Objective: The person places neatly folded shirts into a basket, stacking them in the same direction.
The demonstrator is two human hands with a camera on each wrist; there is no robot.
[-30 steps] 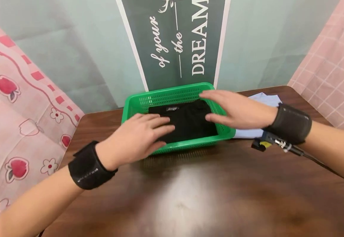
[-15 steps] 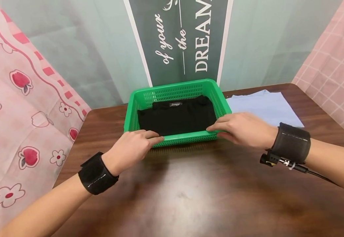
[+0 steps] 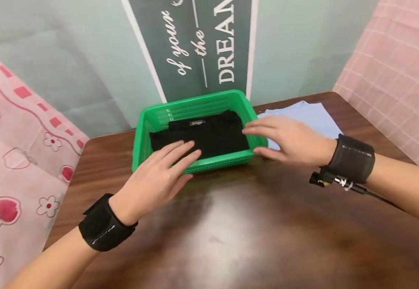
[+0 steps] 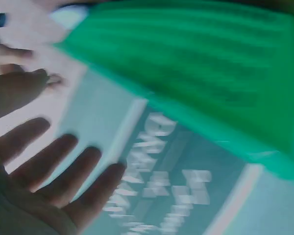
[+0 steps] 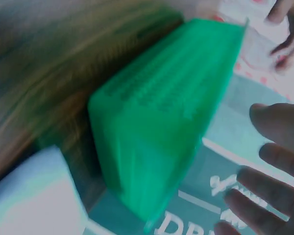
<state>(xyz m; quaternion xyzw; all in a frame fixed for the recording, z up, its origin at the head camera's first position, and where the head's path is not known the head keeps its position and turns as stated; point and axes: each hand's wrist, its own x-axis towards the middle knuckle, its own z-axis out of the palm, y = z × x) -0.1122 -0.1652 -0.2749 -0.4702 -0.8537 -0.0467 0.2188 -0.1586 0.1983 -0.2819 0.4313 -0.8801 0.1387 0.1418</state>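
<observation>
The basket [image 3: 227, 158] is bright green plastic, rectangular, with slotted walls and a smooth rim, and stands upright on the far part of the desk [image 3: 227, 241], before the banner [image 3: 202, 52]. The black cloth [image 3: 216, 138] lies flat inside it, folded, with a small pale label [image 3: 197, 123] near its far edge. The blue cloth [image 3: 314, 116] lies on the desk to the right of the basket.

The left hand [image 3: 155, 176] is over the basket's near left part and the right hand [image 3: 289, 138] is by its near right corner. On both, the fingers [image 4: 99, 193] are extended and spread, pinching nothing.

Only the head view shows the inside of the basket and the black cloth. There the fingertips overlap the basket, so contact is hard to judge; the wrist views, both blurred, show a gap between the fingers and the green walls. The right wrist view gives the outside of a long wall and an end wall, which the head view mostly hides; the blue cloth looks nearly white there.
</observation>
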